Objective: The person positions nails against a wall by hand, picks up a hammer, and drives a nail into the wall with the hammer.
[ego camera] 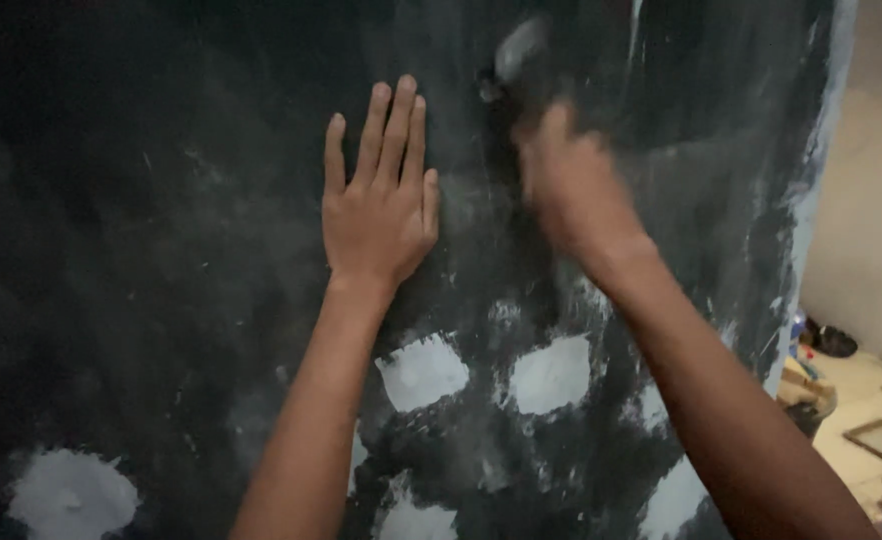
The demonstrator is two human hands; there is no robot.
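Black wall [161,250] — white patches, dusty scuffs

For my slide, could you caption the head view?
Left hand flat on dark wall; blurred right hand works a tool against it.

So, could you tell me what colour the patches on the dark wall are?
White patches on a black wall, clearest in the head view.

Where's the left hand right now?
Head view, centre: the left hand lies flat, fingers spread, on the dark wall, beside the blurred right hand.
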